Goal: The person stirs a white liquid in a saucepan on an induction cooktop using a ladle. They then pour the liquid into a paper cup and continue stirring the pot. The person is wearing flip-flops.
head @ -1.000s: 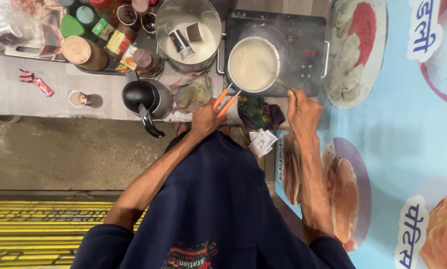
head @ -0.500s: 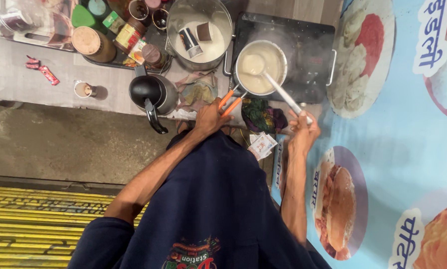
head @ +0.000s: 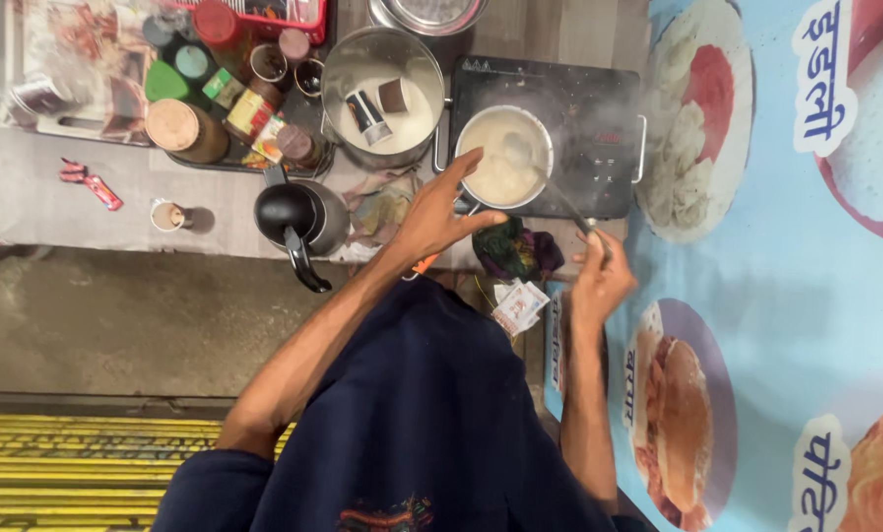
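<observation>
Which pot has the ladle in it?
The small saucepan on the black stove, stirred by the right hand. The bigger steel pot beside it holds two cups instead.

The ladle [head: 550, 187] has been lowered into the milky saucepan [head: 503, 158] by the right hand [head: 601, 276]; the left hand [head: 436, 212] has been opened, fingers spread.

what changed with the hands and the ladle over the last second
The right hand took the ladle from beside the pan into the milky pan; its bowl now sits in the liquid. The left hand has opened, fingers spread by the pan's rim, where earlier it gripped the orange handle. Pan, black kettle and large pot stayed put.
</observation>
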